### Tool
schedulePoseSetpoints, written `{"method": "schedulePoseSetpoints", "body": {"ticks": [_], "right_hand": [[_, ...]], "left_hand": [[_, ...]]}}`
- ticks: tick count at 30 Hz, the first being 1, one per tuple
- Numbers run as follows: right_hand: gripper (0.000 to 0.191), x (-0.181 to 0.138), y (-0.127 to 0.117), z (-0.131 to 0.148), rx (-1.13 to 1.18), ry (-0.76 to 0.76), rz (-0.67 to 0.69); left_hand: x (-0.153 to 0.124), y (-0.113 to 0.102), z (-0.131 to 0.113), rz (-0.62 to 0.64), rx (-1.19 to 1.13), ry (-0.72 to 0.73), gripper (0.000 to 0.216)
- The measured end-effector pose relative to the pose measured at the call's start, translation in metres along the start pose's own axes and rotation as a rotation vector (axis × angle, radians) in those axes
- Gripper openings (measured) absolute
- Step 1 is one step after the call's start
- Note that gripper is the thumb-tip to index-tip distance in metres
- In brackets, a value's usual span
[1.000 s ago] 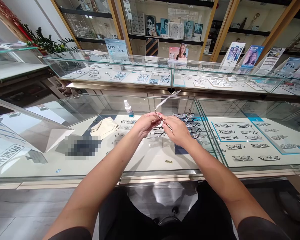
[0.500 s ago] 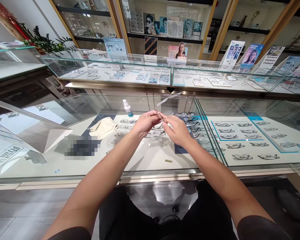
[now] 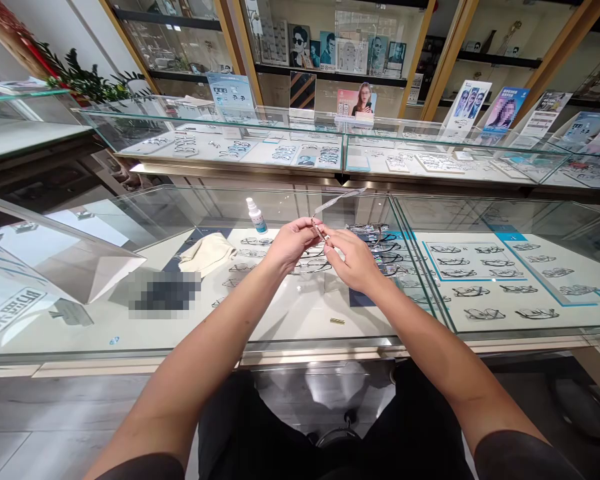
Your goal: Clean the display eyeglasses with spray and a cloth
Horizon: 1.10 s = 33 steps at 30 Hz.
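Glass display counter (image 3: 290, 323) lies under both hands, which meet above it. Left hand (image 3: 293, 243) and right hand (image 3: 355, 263) both pinch the near end of a thin silver metal spectacle piece (image 3: 337, 201) in closed fingers. Its long axis runs from that shared grip up, away and rightward.

Can read nothing for certain. Can make out large characters on the slanted sign (image 3: 11, 315) at far left, but reversed and cut off. Can see fine print on the leaflet stands (image 3: 473, 100) behind the far showcase and on the spray bottle (image 3: 257, 219), too small to decipher.
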State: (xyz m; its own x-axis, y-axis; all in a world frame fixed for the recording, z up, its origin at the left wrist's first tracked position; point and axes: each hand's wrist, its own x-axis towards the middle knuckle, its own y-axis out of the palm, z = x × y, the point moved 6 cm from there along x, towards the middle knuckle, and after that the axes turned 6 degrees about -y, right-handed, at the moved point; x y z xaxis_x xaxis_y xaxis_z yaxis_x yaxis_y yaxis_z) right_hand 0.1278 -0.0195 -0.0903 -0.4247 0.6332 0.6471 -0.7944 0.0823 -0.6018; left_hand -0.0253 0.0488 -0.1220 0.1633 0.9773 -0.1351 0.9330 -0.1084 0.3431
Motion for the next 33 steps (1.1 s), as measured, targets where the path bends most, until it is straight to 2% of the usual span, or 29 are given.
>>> {"method": "schedulePoseSetpoints", "body": {"ticks": [20, 33], "right_hand": [[0.028, 0.0005, 0.0011, 0.002, -0.028, -0.045, 0.02], [0.029, -0.0001, -0.0019, 0.0028, 0.003, -0.027, 0.013]], "left_hand": [[-0.002, -0.0009, -0.0015, -0.002, -0.004, 0.021, 0.049], [-0.0006, -0.0013, -0.0031, 0.056, 0.1, 0.037, 0.039]]}}
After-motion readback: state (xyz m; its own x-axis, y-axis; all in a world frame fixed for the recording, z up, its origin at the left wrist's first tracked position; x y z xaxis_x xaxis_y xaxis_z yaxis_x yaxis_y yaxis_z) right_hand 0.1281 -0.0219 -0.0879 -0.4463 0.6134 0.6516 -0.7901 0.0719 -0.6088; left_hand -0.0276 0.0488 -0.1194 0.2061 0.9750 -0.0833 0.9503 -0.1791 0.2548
